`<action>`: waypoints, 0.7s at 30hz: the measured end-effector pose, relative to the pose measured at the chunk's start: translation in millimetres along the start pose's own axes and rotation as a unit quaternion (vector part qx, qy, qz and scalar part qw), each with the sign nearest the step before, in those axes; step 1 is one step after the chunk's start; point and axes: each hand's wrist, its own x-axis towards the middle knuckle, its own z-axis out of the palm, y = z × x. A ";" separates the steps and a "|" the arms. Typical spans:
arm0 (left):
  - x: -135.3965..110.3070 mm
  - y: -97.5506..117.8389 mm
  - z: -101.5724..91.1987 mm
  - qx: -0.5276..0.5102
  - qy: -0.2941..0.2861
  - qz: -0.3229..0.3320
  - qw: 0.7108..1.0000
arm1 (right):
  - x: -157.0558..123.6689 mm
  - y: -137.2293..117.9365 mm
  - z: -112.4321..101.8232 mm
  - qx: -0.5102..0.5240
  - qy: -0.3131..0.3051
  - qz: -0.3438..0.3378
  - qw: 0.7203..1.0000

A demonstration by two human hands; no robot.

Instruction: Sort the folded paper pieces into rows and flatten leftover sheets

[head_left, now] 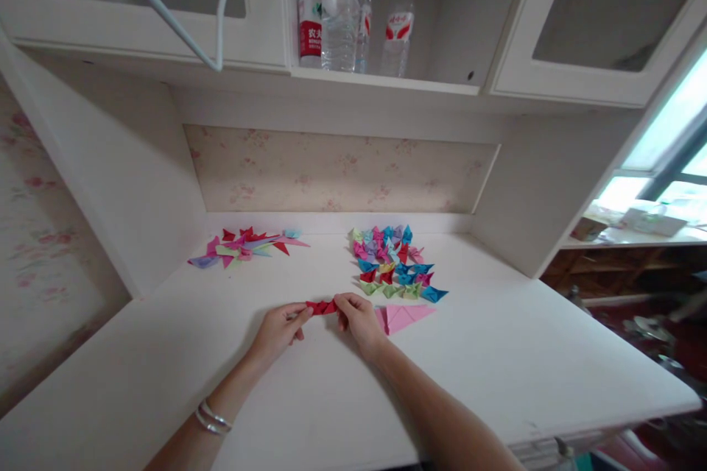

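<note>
Between my two hands is a small red folded-paper boat, raised just over the white desk. My left hand pinches its left end between thumb and fingers. Its right end is gripped by my right hand, fingers curled in. Close to the right of that hand lies a pink folded paper piece, partly covered by the hand. Behind it stand rows of small folded-paper boats in green, blue, red, yellow and pink. Farther left is a loose heap of coloured folded papers.
The white desk runs under everything, with side panels left and right. A shelf overhead holds several plastic bottles. A pale cable hangs at the upper left. Beyond the right panel, a window ledge carries clutter.
</note>
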 end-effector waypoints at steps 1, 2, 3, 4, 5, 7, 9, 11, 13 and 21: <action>-0.3 0.6 0.0 -0.002 -0.006 0.003 1.000 | -2.0 -3.0 -1.3 -0.011 0.002 -0.007 1.000; -0.9 1.3 0.0 -0.004 -0.012 0.004 1.000 | -4.3 -6.8 -3.9 -0.023 0.002 -0.014 1.000; -1.4 2.0 0.0 -0.003 -0.014 0.003 1.000 | -6.4 -11.2 -8.2 -0.036 0.001 -0.019 0.999; -1.9 2.5 0.2 -0.001 -0.013 0.003 1.000 | -8.0 -16.1 -14.5 -0.048 -0.002 -0.020 0.999; -2.2 2.6 0.4 0.002 -0.010 0.004 1.000 | -8.7 -21.4 -23.1 -0.059 -0.002 -0.020 0.998; -2.0 1.7 1.2 0.005 -0.003 0.013 1.000 | -6.7 -32.3 -47.4 -0.084 0.019 -0.027 0.996; -1.0 -0.4 2.2 0.006 0.000 0.023 1.000 | 0.2 -43.0 -81.1 -0.118 0.074 -0.055 0.989; 0.1 -2.3 3.1 0.015 -0.003 0.027 1.000 | 10.2 -53.1 -121.7 -0.170 0.147 -0.069 0.972; 0.5 -2.8 3.8 0.021 -0.008 0.026 0.999 | 20.9 -62.0 -165.1 -0.190 0.191 -0.071 0.960; -1.2 0.2 5.9 0.030 -0.003 0.017 0.999 | 46.6 -59.4 -291.1 -0.279 0.308 -0.009 0.910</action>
